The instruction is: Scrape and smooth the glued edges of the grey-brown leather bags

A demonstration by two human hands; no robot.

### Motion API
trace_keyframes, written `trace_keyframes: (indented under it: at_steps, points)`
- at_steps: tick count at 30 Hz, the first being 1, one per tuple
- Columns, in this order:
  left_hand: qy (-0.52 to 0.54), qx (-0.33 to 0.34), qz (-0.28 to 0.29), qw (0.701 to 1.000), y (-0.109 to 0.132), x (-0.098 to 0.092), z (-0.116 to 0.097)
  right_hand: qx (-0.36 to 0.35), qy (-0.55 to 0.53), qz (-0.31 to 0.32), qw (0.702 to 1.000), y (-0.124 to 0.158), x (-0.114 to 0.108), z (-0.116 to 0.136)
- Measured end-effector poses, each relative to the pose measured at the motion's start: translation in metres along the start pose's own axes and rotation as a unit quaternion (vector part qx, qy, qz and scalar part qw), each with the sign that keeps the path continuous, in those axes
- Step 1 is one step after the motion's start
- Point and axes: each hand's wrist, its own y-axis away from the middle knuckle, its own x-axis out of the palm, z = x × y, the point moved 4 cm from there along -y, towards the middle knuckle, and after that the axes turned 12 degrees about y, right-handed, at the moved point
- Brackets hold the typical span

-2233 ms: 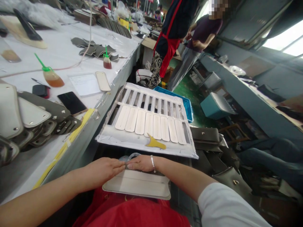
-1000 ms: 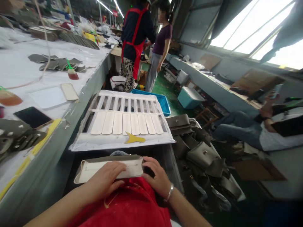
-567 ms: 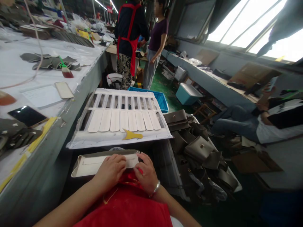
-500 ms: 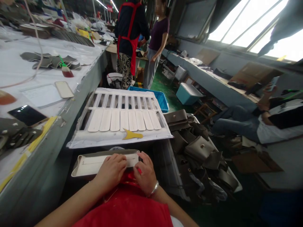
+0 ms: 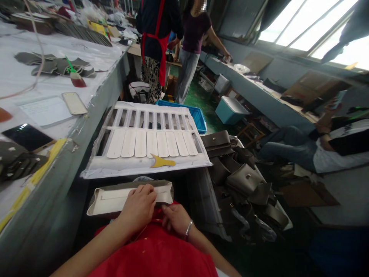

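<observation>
A long piece (image 5: 112,201), cream on its upper face and grey-green behind, lies across my lap. My left hand (image 5: 141,202) rests over its middle, fingers curled on the cream face. By its lower right corner is my right hand (image 5: 174,217), with a bracelet at the wrist; its fingers are bent close together, and what they grip, if anything, is hidden. Just beyond, a white slatted rack (image 5: 132,170) carries a row of several cream strips (image 5: 141,144) and a yellow forked piece (image 5: 162,161).
On the left table (image 5: 100,86) are a phone (image 5: 27,136), paper and grey pieces. Dark bags (image 5: 243,181) fill a container at the right. Two people stand beyond the rack near a blue crate (image 5: 197,119); another person sits at the right.
My right hand has moved down from the piece's right end to below its corner, uncovering that end. My left hand stays on the piece. A standing person now stretches an arm toward the right-hand bench.
</observation>
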Motion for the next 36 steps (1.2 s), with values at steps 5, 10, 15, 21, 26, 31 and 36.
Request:
trace_keyframes:
  at_steps: [5,10,15,21,26,31,36]
  points:
    - [0.024,-0.003,0.003,1.0,-0.001,-0.002,0.005,0.006,-0.119,0.0,0.993,0.0,0.009,0.006]
    - [0.027,-0.004,0.003,1.0,-0.006,-0.004,0.009,0.082,-0.215,0.034,0.973,-0.005,0.01,0.012]
    - [0.07,0.019,-0.021,0.997,-0.003,-0.006,0.024,0.088,-0.257,-0.019,0.962,-0.01,0.013,0.026]
    - [0.095,0.049,-0.041,0.993,0.017,-0.022,0.058,0.102,-0.223,-0.062,0.967,-0.013,0.023,0.027]
    - [0.054,0.032,0.014,0.998,0.016,-0.025,0.06,0.118,-0.213,-0.065,0.968,-0.016,0.033,0.029]
    - [0.051,-0.001,-0.002,0.999,0.012,-0.026,0.055,0.129,-0.211,-0.064,0.967,-0.019,0.044,0.033]
    - [0.059,-0.012,-0.005,0.998,0.013,-0.026,0.057,0.141,-0.21,-0.052,0.966,-0.024,0.054,0.034]
